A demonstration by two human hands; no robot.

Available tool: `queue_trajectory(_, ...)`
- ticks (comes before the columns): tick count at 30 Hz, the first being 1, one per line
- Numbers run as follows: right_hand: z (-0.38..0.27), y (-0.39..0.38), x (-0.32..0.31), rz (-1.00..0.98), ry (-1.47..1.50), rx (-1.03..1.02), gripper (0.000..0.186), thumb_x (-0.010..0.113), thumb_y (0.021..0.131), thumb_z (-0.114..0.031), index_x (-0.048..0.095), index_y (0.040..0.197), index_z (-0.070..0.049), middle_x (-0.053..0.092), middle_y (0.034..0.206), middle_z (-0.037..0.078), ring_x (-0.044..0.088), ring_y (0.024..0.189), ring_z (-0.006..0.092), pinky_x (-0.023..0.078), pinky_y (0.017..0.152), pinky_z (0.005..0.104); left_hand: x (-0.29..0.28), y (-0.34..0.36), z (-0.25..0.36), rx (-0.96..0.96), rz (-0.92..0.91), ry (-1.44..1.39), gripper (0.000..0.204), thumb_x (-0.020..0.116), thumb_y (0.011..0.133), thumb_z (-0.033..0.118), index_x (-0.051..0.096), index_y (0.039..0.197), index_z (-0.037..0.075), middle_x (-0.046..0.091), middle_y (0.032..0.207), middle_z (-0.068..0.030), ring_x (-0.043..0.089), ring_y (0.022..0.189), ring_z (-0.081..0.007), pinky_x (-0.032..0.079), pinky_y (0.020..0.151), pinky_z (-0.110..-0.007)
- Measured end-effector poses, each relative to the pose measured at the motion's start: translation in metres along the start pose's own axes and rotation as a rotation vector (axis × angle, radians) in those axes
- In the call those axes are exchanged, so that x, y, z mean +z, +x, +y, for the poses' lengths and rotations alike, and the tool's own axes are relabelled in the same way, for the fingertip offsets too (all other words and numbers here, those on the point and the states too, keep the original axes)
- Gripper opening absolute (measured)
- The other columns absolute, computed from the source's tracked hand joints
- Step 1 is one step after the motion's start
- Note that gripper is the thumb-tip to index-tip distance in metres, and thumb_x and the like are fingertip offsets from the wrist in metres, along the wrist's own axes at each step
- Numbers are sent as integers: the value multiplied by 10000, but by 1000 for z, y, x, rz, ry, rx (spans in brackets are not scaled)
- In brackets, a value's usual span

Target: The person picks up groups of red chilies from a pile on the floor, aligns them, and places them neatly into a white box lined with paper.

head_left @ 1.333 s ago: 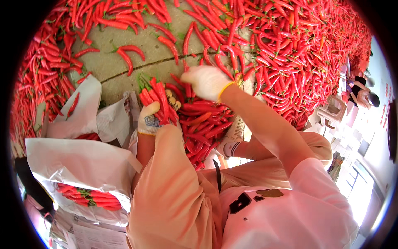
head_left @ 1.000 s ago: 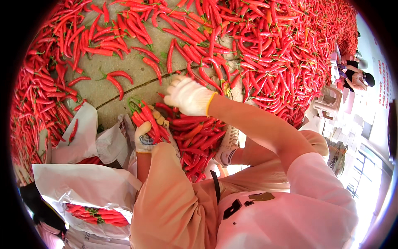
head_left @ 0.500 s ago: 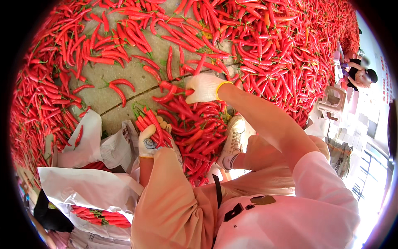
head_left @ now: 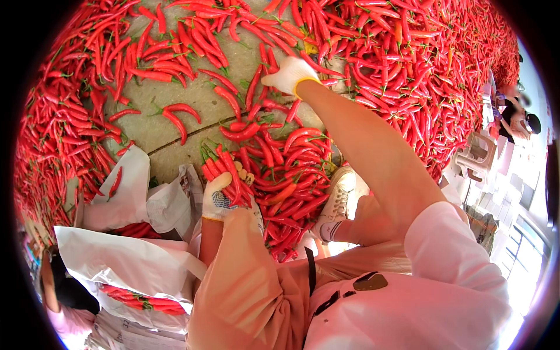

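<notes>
white bags (head_left: 125,256) lower left | white stool (head_left: 477,156) right | concrete floor (head_left: 175,131)

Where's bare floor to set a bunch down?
Bare concrete lies ahead-left of the left hand, between the left chili bank and the centre pile, with a few strays. Around the right hand and rightward, it's packed.

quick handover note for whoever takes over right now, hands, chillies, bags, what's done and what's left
Left hand: gloved, closed around a bunch of red chillies, stems up, held near the knee.
Right hand: gloved, stretched out to the loose chillies on the concrete floor; whether it grips one cannot be told.
A heap of chillies lies by the shoe; a wide spread covers the floor beyond.
Done: the white bag at lower left already holds some chillies.
Left: the bunch is not bagged, and most chillies are still on the floor.
</notes>
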State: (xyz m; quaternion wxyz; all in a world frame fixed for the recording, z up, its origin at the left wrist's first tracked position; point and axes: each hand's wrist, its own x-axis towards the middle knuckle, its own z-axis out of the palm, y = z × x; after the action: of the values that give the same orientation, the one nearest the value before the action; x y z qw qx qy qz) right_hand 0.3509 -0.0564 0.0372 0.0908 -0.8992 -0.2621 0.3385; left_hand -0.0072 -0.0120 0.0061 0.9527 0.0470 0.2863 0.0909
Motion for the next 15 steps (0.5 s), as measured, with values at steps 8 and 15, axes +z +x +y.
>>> queue_trajectory(8, 58, -45, -3, 175, 32, -197, 446, 768, 896, -369, 710, 1189, -37, 740, 1131, 220, 718, 1101, 390, 567, 942, 472, 10, 4, -8, -16, 45, -1, 495, 733, 925, 99, 565, 1388, 53, 679, 1120, -103, 671, 990, -256, 502, 965, -472)
queue_trajectory(15, 14, -40, -3, -99, -694, -727, 420, 737, 838, -70, 668, 1249, -121, 661, 1243, 153, 719, 1107, 372, 598, 894, 502, -4, 7, -4, 0, -95, -59, 536, 703, 942, 58, 549, 1454, 23, 692, 1166, -131, 689, 1038, -281, 534, 1007, -532)
